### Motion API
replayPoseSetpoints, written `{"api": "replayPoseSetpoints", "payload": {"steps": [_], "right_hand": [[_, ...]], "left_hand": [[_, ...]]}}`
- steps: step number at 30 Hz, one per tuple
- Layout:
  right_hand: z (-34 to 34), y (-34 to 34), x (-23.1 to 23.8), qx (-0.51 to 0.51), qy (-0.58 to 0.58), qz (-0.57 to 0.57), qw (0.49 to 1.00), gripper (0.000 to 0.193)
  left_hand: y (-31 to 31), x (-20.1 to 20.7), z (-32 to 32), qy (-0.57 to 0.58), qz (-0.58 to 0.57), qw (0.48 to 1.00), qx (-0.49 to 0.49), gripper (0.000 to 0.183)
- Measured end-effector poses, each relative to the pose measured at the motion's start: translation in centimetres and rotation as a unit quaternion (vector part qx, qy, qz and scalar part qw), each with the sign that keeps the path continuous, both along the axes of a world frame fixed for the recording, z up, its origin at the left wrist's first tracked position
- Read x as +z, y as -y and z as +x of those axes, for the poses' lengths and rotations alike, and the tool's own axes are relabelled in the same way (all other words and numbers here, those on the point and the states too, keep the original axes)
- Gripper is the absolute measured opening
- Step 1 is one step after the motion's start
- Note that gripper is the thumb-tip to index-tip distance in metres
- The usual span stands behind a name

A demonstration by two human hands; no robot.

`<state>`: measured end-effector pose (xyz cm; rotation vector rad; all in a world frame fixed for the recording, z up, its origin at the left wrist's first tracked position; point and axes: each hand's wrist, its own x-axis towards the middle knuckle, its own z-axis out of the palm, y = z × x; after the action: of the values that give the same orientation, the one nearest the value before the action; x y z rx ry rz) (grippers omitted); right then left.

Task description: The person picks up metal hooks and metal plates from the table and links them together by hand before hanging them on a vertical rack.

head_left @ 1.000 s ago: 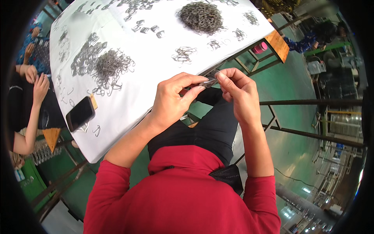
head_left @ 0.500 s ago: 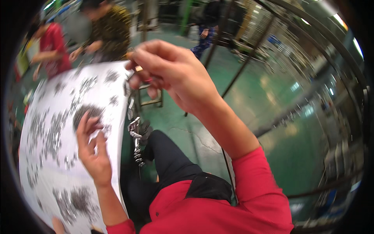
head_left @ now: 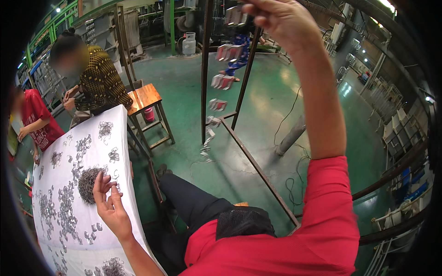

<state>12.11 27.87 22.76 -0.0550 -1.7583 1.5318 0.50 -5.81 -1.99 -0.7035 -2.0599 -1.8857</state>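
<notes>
My right hand (head_left: 278,20) is raised at the top edge, its fingertips partly cut off. From its pinched fingers hangs a long string of small shiny metal pieces (head_left: 217,105), some showing reddish faces. The string dangles in front of a dark metal frame (head_left: 206,73), its lower end near knee height. My left hand (head_left: 112,207) hovers over the white-covered table (head_left: 108,248), palm up, fingers apart and slightly curled. Close to its fingertips lies a dense pile of wire hooks (head_left: 90,184). Loose metal pieces (head_left: 66,207) are scattered left of it.
Two people work across the table, one in a patterned yellow-black top (head_left: 106,78), one in a red shirt (head_left: 39,119). A wooden stool (head_left: 146,97) stands beyond the table. A frame bar (head_left: 262,172) crosses the green floor beside my leg. Cables (head_left: 291,184) lie to the right.
My right hand has risen and moved right, lifting the string of metal pieces away from the table edge to the metal frame. My left hand stays over the table, fingers still apart.
</notes>
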Motion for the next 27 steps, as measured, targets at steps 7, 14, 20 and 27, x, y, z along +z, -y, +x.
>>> {"api": "replayPoseSetpoints", "payload": {"steps": [7,14,20,27], "right_hand": [[6.3,-9.8,2.0,-0.163,-0.014,0.068,0.984,0.022],[12.2,-14.1,4.5,-0.322,-0.023,0.119,0.939,0.023],[15.7,-19.2,7.3,-0.389,-0.093,0.095,0.912,0.027],[20.9,-25.0,10.7,-0.449,-0.168,0.044,0.877,0.019]], "left_hand": [[-0.2,-0.7,0.0,0.015,-0.028,0.999,0.006,0.036],[-1.3,-1.2,0.2,0.022,-0.036,0.999,0.002,0.034],[-1.0,-1.8,0.1,0.032,-0.055,0.998,0.000,0.034],[-1.9,-2.0,0.4,0.041,-0.062,0.997,-0.001,0.033]]}}
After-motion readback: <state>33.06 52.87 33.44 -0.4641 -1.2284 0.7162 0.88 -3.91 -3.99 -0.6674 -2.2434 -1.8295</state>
